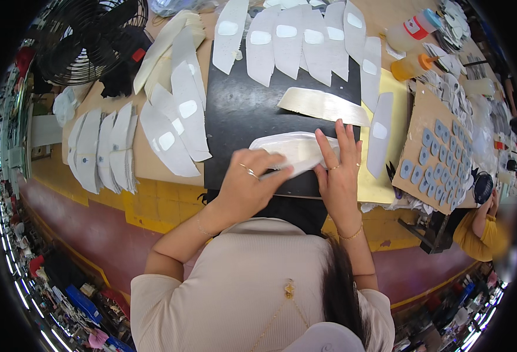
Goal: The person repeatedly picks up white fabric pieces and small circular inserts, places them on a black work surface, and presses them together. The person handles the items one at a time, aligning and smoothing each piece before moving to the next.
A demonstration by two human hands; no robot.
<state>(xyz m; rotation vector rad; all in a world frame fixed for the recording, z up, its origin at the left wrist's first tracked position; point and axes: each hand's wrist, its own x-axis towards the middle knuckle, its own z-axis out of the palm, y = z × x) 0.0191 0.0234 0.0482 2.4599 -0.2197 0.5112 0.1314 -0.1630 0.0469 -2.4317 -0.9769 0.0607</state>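
On the black work mat (229, 111) lies a white curved, shoe-part-like piece (296, 146) with raised edges, between my hands. My left hand (252, 179) is closed on its left, near edge, fingers curled and thumb stretched along the rim. At the other end, my right hand (342, 170) has the piece between thumb and index finger, the other fingers stretched out past it. A cream curved piece (320, 104) rests just beyond, close to the right fingertips. Along the mat's far edge are several flat pale cutouts (285, 35) with white patches.
Stacks of cutouts (100, 149) and loose ones (179, 117) lie at left, near a black fan (85, 38). To the right are a yellow sheet (378, 188), a cardboard board (419, 126) with grey tabs, an orange bottle (408, 67) and a blue-capped bottle (414, 29). A person in yellow (475, 234) sits far right.
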